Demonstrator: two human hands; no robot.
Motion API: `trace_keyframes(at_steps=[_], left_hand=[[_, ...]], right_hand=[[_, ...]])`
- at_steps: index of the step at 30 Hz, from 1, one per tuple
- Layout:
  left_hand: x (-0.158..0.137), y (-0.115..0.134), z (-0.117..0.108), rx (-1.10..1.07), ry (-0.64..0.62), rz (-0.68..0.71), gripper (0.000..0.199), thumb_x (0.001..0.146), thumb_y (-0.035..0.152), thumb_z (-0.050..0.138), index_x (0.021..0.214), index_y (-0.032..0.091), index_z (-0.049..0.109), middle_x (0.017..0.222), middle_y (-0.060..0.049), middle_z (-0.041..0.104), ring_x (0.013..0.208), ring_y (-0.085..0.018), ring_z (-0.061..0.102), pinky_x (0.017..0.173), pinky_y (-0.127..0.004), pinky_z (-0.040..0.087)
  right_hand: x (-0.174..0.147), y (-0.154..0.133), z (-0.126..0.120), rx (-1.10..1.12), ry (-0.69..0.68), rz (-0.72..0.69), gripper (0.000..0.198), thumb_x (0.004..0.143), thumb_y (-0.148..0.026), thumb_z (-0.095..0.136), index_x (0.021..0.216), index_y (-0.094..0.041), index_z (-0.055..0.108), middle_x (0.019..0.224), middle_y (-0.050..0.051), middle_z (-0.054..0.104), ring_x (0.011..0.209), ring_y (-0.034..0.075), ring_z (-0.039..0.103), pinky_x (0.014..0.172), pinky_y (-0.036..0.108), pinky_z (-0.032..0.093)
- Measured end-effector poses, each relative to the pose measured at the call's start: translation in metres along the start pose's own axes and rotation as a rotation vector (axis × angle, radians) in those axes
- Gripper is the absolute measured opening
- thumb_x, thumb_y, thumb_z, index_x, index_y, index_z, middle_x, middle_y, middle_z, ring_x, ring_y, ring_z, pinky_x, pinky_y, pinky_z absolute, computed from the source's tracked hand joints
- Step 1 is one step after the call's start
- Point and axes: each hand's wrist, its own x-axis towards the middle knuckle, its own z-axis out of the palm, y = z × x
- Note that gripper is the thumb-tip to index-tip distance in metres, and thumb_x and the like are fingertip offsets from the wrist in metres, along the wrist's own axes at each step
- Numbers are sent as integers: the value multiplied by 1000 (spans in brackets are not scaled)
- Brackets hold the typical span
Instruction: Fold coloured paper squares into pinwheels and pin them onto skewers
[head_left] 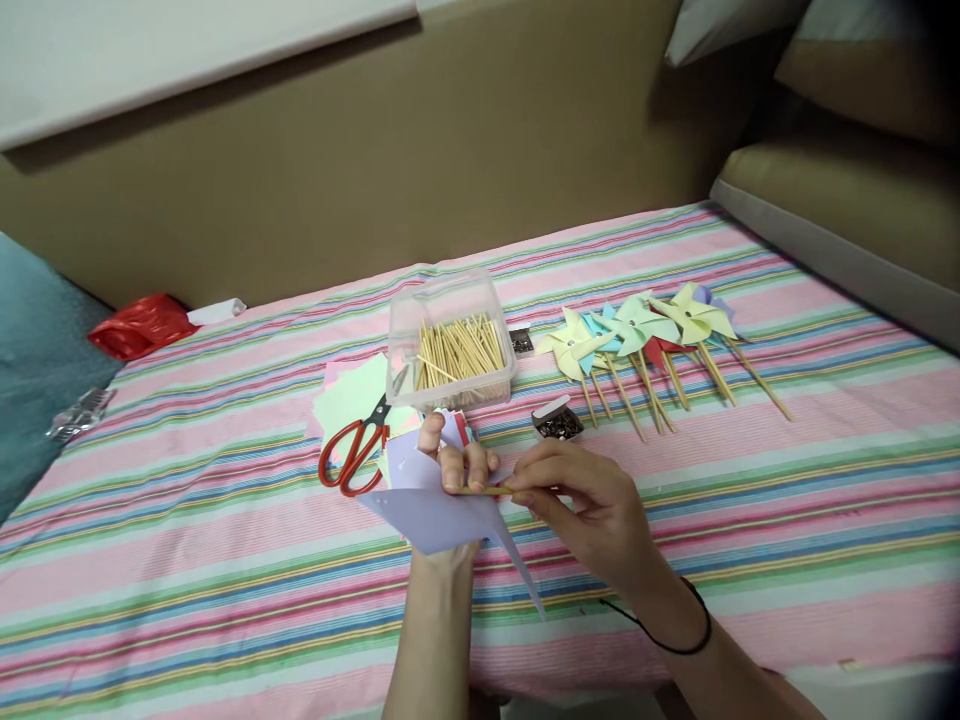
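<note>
My left hand is closed around a lilac paper pinwheel, its palm turned up and largely hidden by the paper. Between the fingers of my right hand is a thin wooden stick, which runs left to the fingertips of my left hand at the pinwheel. Just beyond my hands sits a small open box of dark metal pins. Red-handled scissors rest on a stack of coloured paper sheets at the left.
A clear plastic box with many wooden sticks stands behind my hands. Several finished pinwheels lie in a row at the right. Farther left are a red plastic bag and a striped cloth under everything. A cushion borders the right side.
</note>
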Motion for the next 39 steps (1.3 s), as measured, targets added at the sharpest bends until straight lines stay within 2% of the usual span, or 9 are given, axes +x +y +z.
trace_keyframes(at_steps=[12, 16, 21, 31, 35, 39], left_hand=[[-1, -1, 1, 36, 68, 21, 21, 72, 35, 75, 84, 25, 61, 38, 12, 37, 42, -8, 42, 61, -25, 45], [0, -1, 1, 49, 74, 30, 30, 69, 34, 78, 92, 25, 61, 38, 12, 38, 41, -7, 42, 60, -24, 46], [0, 0, 1, 85, 74, 22, 24, 75, 38, 72, 92, 25, 60, 38, 12, 36, 41, -8, 41, 60, -25, 46], [1, -1, -1, 87, 25, 50, 28, 71, 40, 75, 92, 26, 64, 39, 12, 30, 41, -6, 38, 59, -24, 45], [0, -2, 4, 83, 88, 25, 37, 66, 36, 80, 99, 27, 64, 43, 12, 38, 43, -5, 43, 61, -22, 47], [-1, -4, 5, 118, 139, 69, 50, 57, 26, 86, 101, 28, 62, 59, 11, 53, 51, -4, 51, 68, -21, 50]], right_hand=[[0, 0, 1, 9, -1, -3, 10, 83, -13, 63, 83, -20, 70, 74, 4, 64, 70, 16, 61, 61, 29, 50], [0, 0, 1, 6, -2, -9, 11, 83, -12, 63, 83, -20, 70, 74, 4, 64, 70, 16, 61, 60, 30, 49], [0, 0, 1, -8, -4, -7, 11, 84, -13, 62, 83, -21, 70, 74, 3, 64, 69, 16, 61, 59, 29, 49], [0, 1, 1, -13, -7, -9, 11, 84, -14, 62, 83, -21, 70, 75, 4, 65, 69, 16, 61, 60, 30, 50], [-1, 0, 1, 12, -4, 12, 10, 84, -14, 62, 83, -20, 69, 76, 4, 65, 70, 16, 61, 59, 29, 49], [0, 0, 4, 84, -5, 132, 8, 85, -17, 60, 83, -20, 68, 78, 4, 64, 73, 16, 61, 59, 27, 49]])
